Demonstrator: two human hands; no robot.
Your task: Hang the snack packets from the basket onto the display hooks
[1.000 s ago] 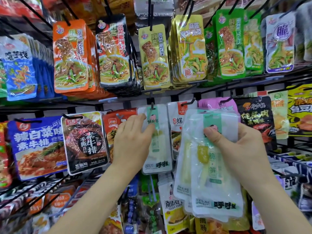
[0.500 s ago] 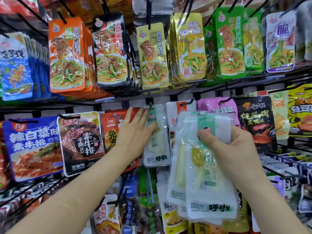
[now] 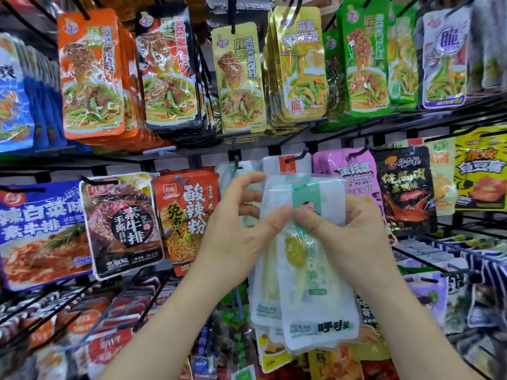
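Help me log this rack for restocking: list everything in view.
white packets: several, white-green, held centre
hung packet: one, white, hook behind them
hooks: many, black, across rack
orange packets: stack, orange, top left
black packets: stack, black, beside orange ones
yellow packets: stack, yellow, top centre
green packets: stack, green, top right
blue packet: at least one, blue, middle left
pink packet: at least one, pink, middle right
left hand: one, pinches white packets' top
right hand: one, grips white packets
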